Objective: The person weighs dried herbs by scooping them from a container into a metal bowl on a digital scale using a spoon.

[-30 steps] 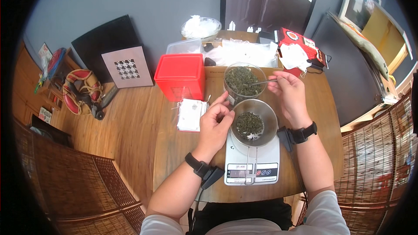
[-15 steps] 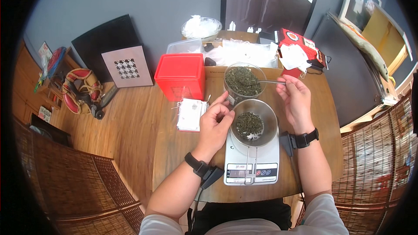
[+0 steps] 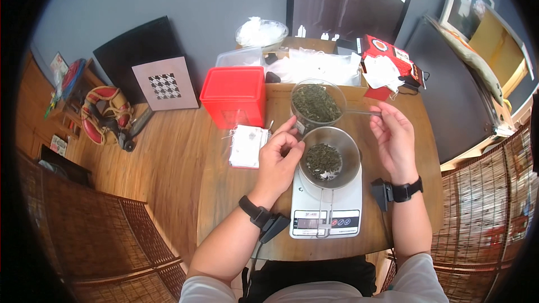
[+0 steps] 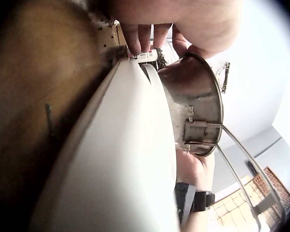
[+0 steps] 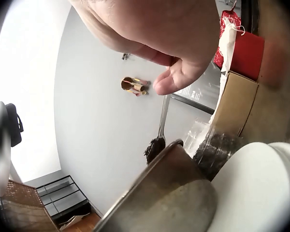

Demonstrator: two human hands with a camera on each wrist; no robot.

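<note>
A small steel pan [image 3: 350,160] with a folding wire handle stands on a white kitchen scale [image 3: 300,196], dried green leaves [image 3: 324,158] in its bottom. Behind it, a clear jar [image 3: 293,101] is filled with similar leaves. My left hand [image 3: 276,160] pinches the pan's rim between thumb and index finger, while its other fingers rest against the jar, as the left wrist view shows. Thumb and fingers of my right hand [image 3: 394,137] pinch the end of a metal spoon [image 3: 362,113]. In the right wrist view dark leaves [image 5: 154,149] heap the spoon's bowl, just beyond the pan's rim.
Left of the jar sits a red lidded box [image 3: 233,98], with white packets [image 3: 247,145] in front. A cardboard box [image 3: 275,94] holding white bags is behind the jar. Red packaging [image 3: 387,59] lies at the back right, a glass bowl [image 3: 261,42] at the back left.
My right hand has moved right and slightly towards me, drawing the spoon out of the jar's leaves to the jar's right edge. The left hand stays at the pan and jar.
</note>
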